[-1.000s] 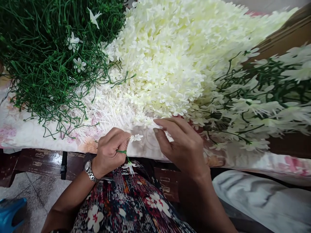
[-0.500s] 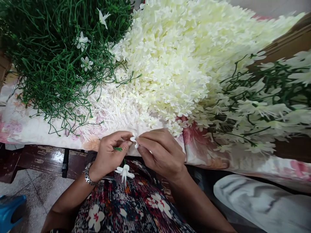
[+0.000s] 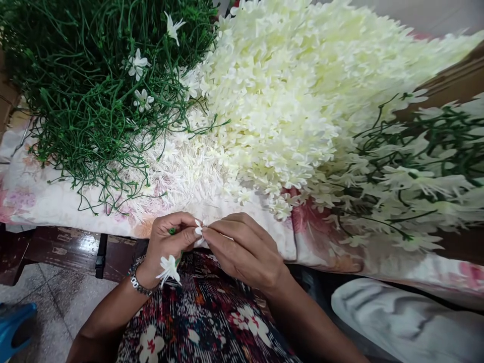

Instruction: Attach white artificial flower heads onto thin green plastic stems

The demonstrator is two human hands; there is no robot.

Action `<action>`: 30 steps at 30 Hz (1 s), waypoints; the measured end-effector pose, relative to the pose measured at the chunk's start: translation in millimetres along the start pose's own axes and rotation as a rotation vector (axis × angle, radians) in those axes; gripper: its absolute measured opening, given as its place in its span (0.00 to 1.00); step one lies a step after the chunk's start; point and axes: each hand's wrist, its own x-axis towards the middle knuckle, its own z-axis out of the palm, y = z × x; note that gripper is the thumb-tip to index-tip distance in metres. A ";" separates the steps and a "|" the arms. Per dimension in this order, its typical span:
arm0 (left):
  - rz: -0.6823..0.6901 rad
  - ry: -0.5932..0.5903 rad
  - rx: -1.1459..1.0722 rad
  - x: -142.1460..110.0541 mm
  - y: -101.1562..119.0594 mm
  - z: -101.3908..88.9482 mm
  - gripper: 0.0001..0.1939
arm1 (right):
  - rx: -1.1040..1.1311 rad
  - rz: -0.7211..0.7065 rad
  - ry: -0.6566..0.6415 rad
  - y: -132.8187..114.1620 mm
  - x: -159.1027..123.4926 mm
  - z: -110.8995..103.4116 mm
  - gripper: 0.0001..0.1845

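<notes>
My left hand point(image 3: 166, 247) is closed round a thin green plastic stem point(image 3: 172, 231); one white flower point(image 3: 169, 267) on that stem hangs below the hand. My right hand point(image 3: 242, 249) pinches a small white flower head point(image 3: 198, 228) against the stem's tip, thumb and forefinger pressed together. Both hands meet over my lap, just in front of the table edge. Straight behind them lies a big heap of loose cream-white flower heads point(image 3: 287, 85).
A tangle of bare green stems point(image 3: 83, 85) fills the back left, and finished stems with flowers point(image 3: 419, 171) lie at the right. Thin white stamens point(image 3: 177, 171) are scattered on the floral cloth point(image 3: 41, 201). A blue object point(image 3: 15, 327) sits on the floor at left.
My right hand came back from the flower heap with a white flower head and closed against my left hand. The hanging flower on the stem swung lower and left.
</notes>
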 end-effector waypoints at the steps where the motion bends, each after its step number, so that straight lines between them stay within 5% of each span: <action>1: -0.011 0.001 -0.026 0.4 -0.5 -0.1 0.08 | 0.007 -0.001 -0.007 -1.0 -0.9 1.0 0.17; 9: 0.005 0.023 -0.089 1.5 -0.3 -2.5 0.08 | 0.120 0.069 0.011 4.9 1.5 -4.2 0.20; 12: 0.051 0.015 -0.126 2.8 0.4 -4.5 0.07 | -0.057 0.160 0.023 18.1 4.8 -6.6 0.15; 17: 0.098 -0.025 -0.155 3.5 1.2 -7.0 0.04 | -0.365 0.223 -0.341 25.6 10.0 2.7 0.06; 19: 0.104 -0.025 -0.140 2.9 1.4 -7.7 0.04 | -0.421 0.249 -0.391 23.8 9.9 6.1 0.07; 30: 0.092 -0.002 -0.092 2.9 -2.2 -7.9 0.06 | -0.246 0.283 -0.300 23.6 -4.6 4.8 0.11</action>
